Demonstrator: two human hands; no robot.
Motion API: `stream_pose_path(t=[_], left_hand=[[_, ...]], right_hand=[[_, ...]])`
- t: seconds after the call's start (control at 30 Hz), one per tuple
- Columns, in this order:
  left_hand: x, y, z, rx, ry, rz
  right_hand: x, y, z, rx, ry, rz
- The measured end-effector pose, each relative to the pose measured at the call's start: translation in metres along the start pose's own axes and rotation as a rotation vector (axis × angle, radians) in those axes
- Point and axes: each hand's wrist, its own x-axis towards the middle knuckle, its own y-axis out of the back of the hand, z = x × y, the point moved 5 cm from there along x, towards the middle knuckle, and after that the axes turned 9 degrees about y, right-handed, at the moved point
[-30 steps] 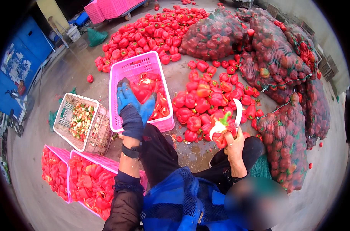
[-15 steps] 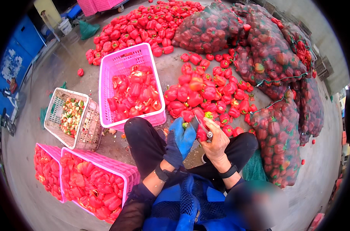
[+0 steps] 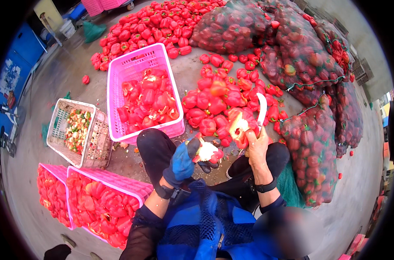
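Observation:
My left hand (image 3: 182, 161), in a blue glove, grips a pepper half (image 3: 207, 151) with its pale core and seeds facing up. Bare of any glove, my right hand (image 3: 258, 151) closes on a knife (image 3: 262, 108) with a curved blade pointing up and away. The same hand also holds the other opened pepper half (image 3: 239, 126), its hollow inside showing. Both hands are apart, above my knees. Just beyond them lies a heap of whole red bell peppers (image 3: 216, 104). A pink crate (image 3: 111, 99) with cut red pepper pieces stands ahead of my left knee.
A dirty white crate (image 3: 93, 130) at left holds pale and green scraps. Two pink crates (image 3: 138, 190) full of cut peppers stand at lower left. Mesh sacks (image 3: 309, 147) of peppers are stacked at right. A larger pepper pile (image 3: 158, 26) spreads across the far floor.
My hands have moved apart, and the pepper between them is now in two opened parts, one in each hand. The knife has swung up to point away from me.

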Motion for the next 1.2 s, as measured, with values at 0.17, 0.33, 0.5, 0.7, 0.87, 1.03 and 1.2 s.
stream_pose_path(t=[0.17,0.33,0.5,0.7,0.87,1.03,1.2], left_hand=[[0.000,-0.006,0.007,-0.625,0.266,-0.177],[0.006,0.016,-0.007,-0.531,0.213,-0.042],[0.006,0.005,0.002,-0.331,0.130,-0.117],[0.001,0.000,-0.001,-0.532,0.394,0.008],[0.011,-0.012,-0.007,-0.591,0.207,0.245],[0.015,-0.009,-0.016,-1.290,0.344,0.061],[-0.011,0.016,0.016,-0.970,0.217,0.356]], right_hand=[[0.031,-0.079,-0.084,0.122,0.166,-0.334],[-0.005,-0.102,-0.065,0.111,-0.098,-0.801],[-0.027,-0.105,-0.030,0.043,-0.228,-0.922],[-0.027,-0.105,-0.024,-0.068,0.088,-0.831],[-0.031,-0.105,-0.002,0.199,-0.023,-0.530],[-0.021,-0.095,-0.010,0.304,-0.017,-0.254],[-0.001,-0.082,-0.146,0.552,0.641,-0.035]])
